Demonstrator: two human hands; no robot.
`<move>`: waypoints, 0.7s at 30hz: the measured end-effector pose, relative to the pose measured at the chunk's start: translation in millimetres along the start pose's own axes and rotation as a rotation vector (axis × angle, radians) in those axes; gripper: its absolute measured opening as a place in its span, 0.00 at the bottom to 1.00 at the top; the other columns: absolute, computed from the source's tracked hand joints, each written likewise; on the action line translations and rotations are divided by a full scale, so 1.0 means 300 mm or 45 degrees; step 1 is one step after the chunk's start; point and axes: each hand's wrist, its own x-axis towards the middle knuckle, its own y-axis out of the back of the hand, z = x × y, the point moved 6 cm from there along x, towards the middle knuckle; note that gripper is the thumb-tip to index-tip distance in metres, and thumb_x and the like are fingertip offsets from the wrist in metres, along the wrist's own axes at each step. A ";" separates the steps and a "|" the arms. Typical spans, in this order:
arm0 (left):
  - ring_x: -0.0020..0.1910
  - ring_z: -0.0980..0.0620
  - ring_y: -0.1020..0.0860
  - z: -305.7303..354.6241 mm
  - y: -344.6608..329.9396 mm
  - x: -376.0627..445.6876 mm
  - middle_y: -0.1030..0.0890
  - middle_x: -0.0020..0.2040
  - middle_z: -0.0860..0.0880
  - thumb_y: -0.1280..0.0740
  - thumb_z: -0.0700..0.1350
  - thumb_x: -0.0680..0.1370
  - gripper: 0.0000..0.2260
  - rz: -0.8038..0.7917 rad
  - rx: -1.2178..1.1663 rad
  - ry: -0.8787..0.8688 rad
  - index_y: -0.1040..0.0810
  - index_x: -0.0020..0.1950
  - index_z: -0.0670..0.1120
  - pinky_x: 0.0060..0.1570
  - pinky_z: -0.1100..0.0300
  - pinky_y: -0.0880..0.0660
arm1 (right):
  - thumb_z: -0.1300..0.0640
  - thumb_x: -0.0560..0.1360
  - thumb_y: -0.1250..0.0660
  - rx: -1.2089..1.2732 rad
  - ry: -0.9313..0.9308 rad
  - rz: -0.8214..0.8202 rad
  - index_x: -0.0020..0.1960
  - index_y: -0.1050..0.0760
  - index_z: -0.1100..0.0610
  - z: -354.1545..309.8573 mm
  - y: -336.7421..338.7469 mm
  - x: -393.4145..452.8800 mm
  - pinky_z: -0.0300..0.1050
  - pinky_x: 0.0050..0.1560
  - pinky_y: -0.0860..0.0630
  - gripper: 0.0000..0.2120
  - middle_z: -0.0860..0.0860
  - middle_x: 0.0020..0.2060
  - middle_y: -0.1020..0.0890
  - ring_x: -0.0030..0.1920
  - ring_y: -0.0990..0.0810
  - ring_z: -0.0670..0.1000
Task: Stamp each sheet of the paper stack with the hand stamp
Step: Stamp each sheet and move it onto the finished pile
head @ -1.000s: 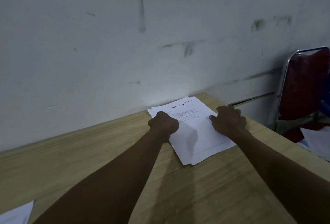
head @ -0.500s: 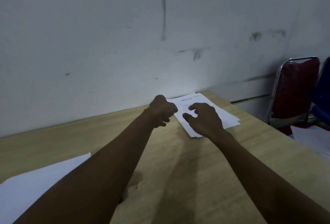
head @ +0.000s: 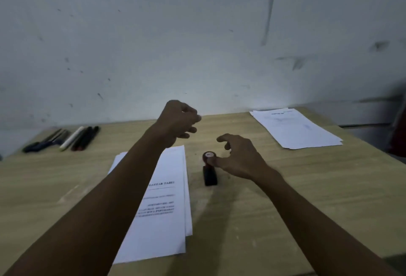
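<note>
On the wooden table (head: pixel 285 198) the near paper stack (head: pixel 167 209) lies under the left forearm, the hand stamp (head: pixel 209 169) stands upright just beside it – the right hand (head: pixel 239 157) spread over its top, thumb touching the cap, no grip closed – while the left hand (head: pixel 179 122) hovers loosely curled, empty, and a second stack of sheets (head: pixel 296 128) lies beyond.

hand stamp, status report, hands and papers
Right hand open, thumb at the hand stamp, no grip yet. Left hand raised, holding nothing. Near paper stack beside stamp, nothing in the way.
</note>
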 end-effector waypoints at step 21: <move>0.51 0.52 0.24 -0.434 0.286 -0.117 0.23 0.55 0.50 0.27 0.43 0.73 0.13 -0.083 0.524 -0.066 0.20 0.57 0.48 0.46 0.64 0.30 | 0.49 0.74 0.31 0.106 0.054 0.278 0.50 0.27 0.51 -0.145 -0.133 -0.032 0.45 0.41 0.25 0.09 0.48 0.45 0.19 0.44 0.20 0.50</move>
